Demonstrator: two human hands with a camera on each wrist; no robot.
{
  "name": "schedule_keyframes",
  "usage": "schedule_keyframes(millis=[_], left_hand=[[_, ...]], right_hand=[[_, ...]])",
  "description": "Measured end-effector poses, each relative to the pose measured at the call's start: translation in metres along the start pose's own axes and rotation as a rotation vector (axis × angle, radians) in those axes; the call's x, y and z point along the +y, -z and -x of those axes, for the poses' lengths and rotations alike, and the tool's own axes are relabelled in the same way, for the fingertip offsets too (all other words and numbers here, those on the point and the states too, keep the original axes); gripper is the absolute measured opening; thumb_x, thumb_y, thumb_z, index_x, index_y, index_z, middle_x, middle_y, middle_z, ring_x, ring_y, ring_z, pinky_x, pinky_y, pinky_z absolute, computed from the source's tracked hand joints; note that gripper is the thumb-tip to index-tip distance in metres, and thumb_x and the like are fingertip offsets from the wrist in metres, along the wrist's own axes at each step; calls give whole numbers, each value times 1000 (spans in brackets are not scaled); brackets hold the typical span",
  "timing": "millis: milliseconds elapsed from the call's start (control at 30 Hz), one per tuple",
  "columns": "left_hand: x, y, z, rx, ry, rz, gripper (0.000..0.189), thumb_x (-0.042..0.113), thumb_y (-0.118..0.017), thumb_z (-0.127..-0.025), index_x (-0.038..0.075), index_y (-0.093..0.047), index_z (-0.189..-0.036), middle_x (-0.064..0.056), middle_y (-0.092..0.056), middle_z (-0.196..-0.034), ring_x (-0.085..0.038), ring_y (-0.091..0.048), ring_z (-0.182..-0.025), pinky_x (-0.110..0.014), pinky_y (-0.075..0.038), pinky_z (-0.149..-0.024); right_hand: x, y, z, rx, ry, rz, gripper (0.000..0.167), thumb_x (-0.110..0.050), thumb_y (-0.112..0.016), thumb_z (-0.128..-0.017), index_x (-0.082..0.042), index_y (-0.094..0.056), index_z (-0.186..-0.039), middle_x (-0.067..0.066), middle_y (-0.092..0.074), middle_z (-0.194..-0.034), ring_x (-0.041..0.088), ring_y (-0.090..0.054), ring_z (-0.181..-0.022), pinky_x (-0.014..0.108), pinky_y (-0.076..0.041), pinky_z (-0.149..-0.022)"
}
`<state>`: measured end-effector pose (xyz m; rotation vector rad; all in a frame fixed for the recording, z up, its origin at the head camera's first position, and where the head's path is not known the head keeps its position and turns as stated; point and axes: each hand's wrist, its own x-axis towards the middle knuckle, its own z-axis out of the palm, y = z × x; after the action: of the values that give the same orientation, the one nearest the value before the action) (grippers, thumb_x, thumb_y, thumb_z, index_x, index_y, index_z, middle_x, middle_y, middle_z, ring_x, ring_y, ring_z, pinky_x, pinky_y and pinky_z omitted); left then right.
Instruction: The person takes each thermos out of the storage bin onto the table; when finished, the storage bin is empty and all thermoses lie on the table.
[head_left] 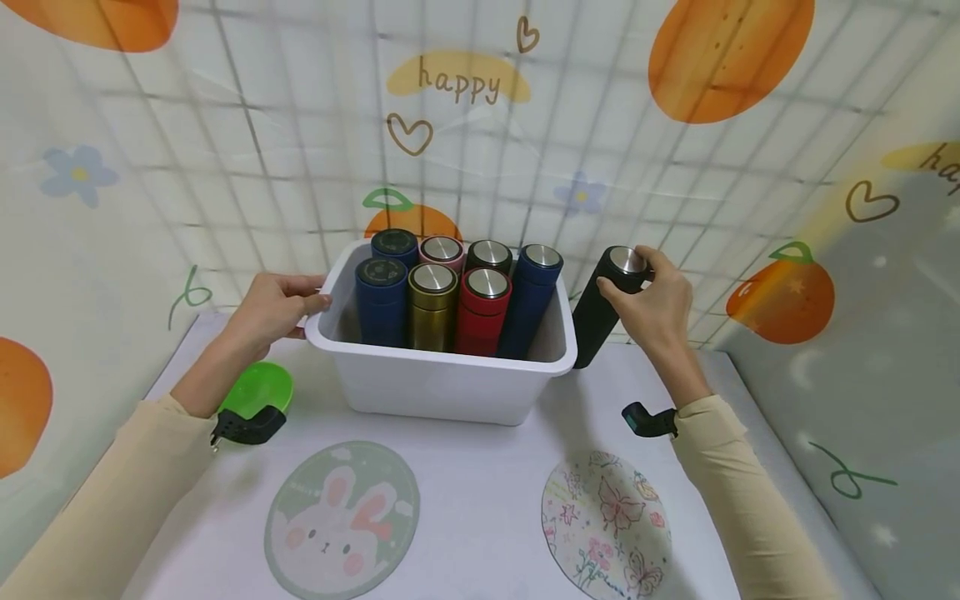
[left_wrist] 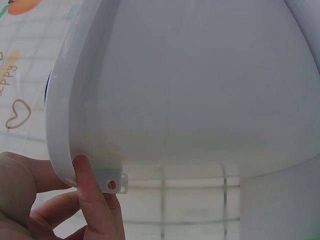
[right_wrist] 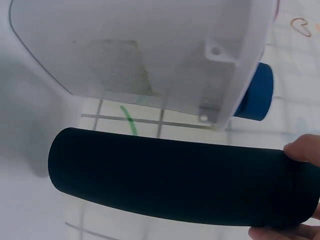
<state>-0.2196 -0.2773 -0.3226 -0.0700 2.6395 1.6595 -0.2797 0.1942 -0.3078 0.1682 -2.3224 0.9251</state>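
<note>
A white plastic bin [head_left: 442, 387] stands against the back curtain with several thermos bottles upright inside: blue, gold [head_left: 432, 308], red [head_left: 483, 312], pink and dark ones. One blue thermos [head_left: 531, 300] leans at the bin's right end. My left hand [head_left: 273, 312] grips the bin's left rim, fingers over and under the edge, as the left wrist view also shows. Off the bin's right side, my right hand [head_left: 660, 300] holds a black thermos [right_wrist: 175, 177] by its steel-topped cap end, thumb and fingers around it. That bottle is tilted, its base beside the bin's right corner.
A green bowl [head_left: 258, 389] sits beneath my left forearm. Two round mats lie in front on the white table: a rabbit mat [head_left: 341, 521] at left and a butterfly mat [head_left: 607, 525] at right. A patterned curtain [head_left: 480, 150] over a wire grid rises behind.
</note>
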Motion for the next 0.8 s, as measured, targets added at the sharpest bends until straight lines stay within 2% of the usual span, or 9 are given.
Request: schedule_keyframes(millis=[367,633,800], left_hand=[[-1,-3,0,7,5,-4,46,16,-61,-100,1,-53,-143,-25,-60,-132,-22,-64,-101,-35,-60,-70],[1,-2,1,4,5,3,47,16,-61,-100,1,-53,-143,-26,-59,-132,-16,-64,-98,-34,-60,-70],[2,-1,1,4,5,-2,47,17,-61,-100,1,-53,-144,-25,-59,-133,-16,-64,-99,-34,-60,-70]], right_hand=[[14,-17,7,-36,-42,0,62,-25,-85,-78,-1,-62,-130,19,-68,-116,33,-61,-102,46,-47,-84],[20,-26,7,-58,-37,-5,61,-24,-84,-80,-1,-62,-131,18,-67,-119,34,-61,-108,47,-47,-87],[20,-29,6,-81,-35,5,62,-26,-83,-81,-2,-60,-133,18,-66,-122,36,-61,-108,49,-46,-89]])
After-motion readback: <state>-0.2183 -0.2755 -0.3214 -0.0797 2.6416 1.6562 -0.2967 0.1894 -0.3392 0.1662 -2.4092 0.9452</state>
